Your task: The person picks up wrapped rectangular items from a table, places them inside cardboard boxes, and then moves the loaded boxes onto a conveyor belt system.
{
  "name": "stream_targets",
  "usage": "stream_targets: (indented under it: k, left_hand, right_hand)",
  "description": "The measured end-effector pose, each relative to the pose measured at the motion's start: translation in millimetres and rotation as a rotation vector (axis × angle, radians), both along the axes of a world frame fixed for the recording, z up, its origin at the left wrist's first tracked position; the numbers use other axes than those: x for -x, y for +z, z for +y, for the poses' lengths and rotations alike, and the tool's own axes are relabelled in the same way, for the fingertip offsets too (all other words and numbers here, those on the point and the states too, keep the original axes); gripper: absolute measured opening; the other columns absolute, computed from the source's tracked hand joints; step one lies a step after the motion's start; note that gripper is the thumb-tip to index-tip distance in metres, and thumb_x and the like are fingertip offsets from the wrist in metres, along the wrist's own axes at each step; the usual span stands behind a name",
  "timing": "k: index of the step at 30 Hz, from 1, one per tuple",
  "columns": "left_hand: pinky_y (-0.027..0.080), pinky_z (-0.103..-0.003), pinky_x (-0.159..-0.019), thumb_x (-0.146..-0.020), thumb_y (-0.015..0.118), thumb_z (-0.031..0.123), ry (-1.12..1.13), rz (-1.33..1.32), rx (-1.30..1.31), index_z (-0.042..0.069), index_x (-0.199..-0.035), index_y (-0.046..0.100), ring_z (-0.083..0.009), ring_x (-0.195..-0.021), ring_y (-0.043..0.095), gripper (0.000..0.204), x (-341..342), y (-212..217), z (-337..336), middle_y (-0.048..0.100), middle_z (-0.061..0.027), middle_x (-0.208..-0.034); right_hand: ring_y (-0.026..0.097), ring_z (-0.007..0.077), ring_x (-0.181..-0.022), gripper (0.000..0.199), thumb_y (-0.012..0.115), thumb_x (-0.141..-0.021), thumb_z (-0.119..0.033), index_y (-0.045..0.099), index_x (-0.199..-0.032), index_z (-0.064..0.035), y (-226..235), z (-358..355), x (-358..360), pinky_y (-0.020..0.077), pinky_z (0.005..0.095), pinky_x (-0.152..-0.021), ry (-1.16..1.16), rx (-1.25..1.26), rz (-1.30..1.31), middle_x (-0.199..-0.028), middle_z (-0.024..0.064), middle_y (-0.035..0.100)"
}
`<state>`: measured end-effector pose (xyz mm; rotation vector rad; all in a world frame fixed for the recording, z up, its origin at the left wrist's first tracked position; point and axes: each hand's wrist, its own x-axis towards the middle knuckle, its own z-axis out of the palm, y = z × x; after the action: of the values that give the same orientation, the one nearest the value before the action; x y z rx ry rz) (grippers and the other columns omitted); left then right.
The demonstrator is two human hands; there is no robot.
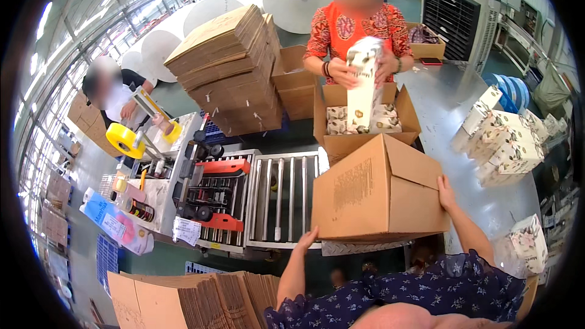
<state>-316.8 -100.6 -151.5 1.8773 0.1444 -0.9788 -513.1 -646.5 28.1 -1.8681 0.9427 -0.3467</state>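
Between my two hands a brown cardboard box [356, 192] is held tilted, its printed side facing left. My left hand [309, 239] grips its lower left corner, while my right hand [446, 193] presses against the right side near a flap seam. The underside and most of my fingertips are hidden. Just beyond it, an open carton [365, 141] contains several floral-patterned cartons [338, 120]. Across from me, a person in a red patterned top [341, 30] holds a tall white floral package [364, 88] over that open carton with both hands.
A roller conveyor [280, 198] leads left to a taping machine [219, 192] with yellow tape rolls [125, 141]. Floral packages [509, 146] stand on the metal table [436, 103] at right. Flattened cartons [225, 298] are at lower left; more are stacked [222, 55] behind. Another person [119, 94] is far left.
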Motion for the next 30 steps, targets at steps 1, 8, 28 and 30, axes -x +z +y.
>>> stream_targets:
  k: [1, 8, 28, 30]
  left_hand:
    - [0.044, -0.037, -0.102, -0.088, 0.063, 0.062, 0.044, -0.120, 0.112, -0.004, -0.130, 0.059, -0.0257, -0.119, 0.057, 0.078, -1.2, 8.8, 12.9, 0.063, -0.0173, -0.127]
    - [0.053, -0.034, -0.091, -0.091, 0.066, 0.008, 0.263, -0.249, 0.910, 0.000, -0.112, 0.064, -0.0183, -0.100, 0.068, 0.023, 13.5, 354.0, 51.5, 0.071, -0.0097, -0.109]
    - [0.052, -0.033, -0.086, -0.092, 0.066, 0.008, -0.054, -0.547, 0.170, -0.004, -0.124, 0.060, -0.0214, -0.099, 0.067, 0.034, 4.3, 190.6, 130.8, 0.070, -0.0111, -0.113]
    - [0.053, -0.032, -0.084, -0.093, 0.065, 0.006, 0.012, -0.327, 0.285, -0.002, -0.124, 0.061, -0.0162, -0.098, 0.065, 0.032, -17.1, 190.5, 145.4, 0.069, -0.0080, -0.111]
  right_hand:
    - [0.044, 0.0309, -0.135, 0.071, 0.044, -0.100, -0.051, 0.040, -0.146, 0.0026, -11.0, -4.6, 3.5, 0.0325, 0.0382, -0.113, -0.029, -0.052, -0.037, -0.148, 0.0179, 0.046]
    - [0.057, 0.0253, -0.121, 0.066, 0.040, -0.101, -0.057, 0.048, -0.141, -0.0043, -28.1, 63.8, 1.3, 0.0445, 0.0407, -0.103, 0.080, -0.938, -0.485, -0.135, 0.0109, 0.059]
    - [0.037, 0.0213, -0.140, 0.089, 0.066, -0.084, 0.000, 0.017, -0.157, -0.0070, 47.3, 119.8, -26.7, 0.0319, 0.0359, -0.114, 0.553, -0.302, -0.240, -0.156, 0.0135, 0.034]
    - [0.034, 0.0232, -0.142, 0.087, 0.065, -0.085, 0.002, 0.018, -0.157, -0.0078, 3.2, 103.3, 0.7, 0.0299, 0.0399, -0.116, 0.463, -0.301, -0.234, -0.156, 0.0133, 0.034]
